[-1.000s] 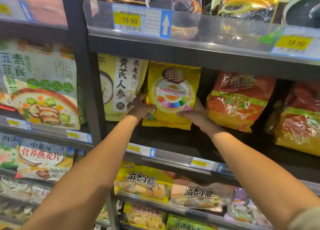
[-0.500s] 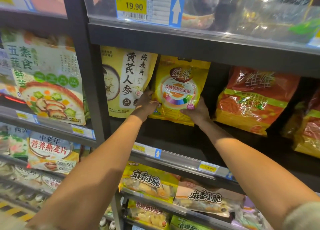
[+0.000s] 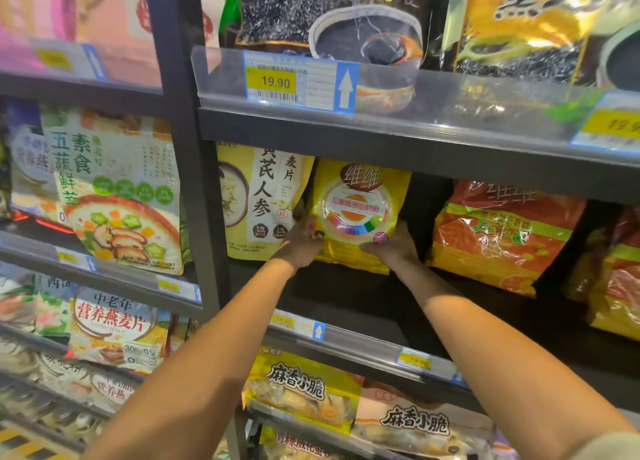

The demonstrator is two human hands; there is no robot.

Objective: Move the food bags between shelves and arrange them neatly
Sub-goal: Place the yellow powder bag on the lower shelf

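1. Dark metal shelf (image 3: 346, 293): its board runs just under both grips, and the next board up sits above them.
2. Orange-red bag (image 3: 502, 231): to the right of the right grip, leaning back, not touched by it.
3. Cream oat bag (image 3: 256, 200): upright, just left of the left grip.
4. Yellow bag (image 3: 356, 196): upright between the two grips, front facing out. Cannot tell if its base rests on the board.
5. Left grip (image 3: 300, 243): clasps the yellow bag's lower left edge.
6. Right grip (image 3: 391, 248): clasps the lower right corner.
7. Price label (image 3: 273, 82): reads 19.90, high above the left grip.
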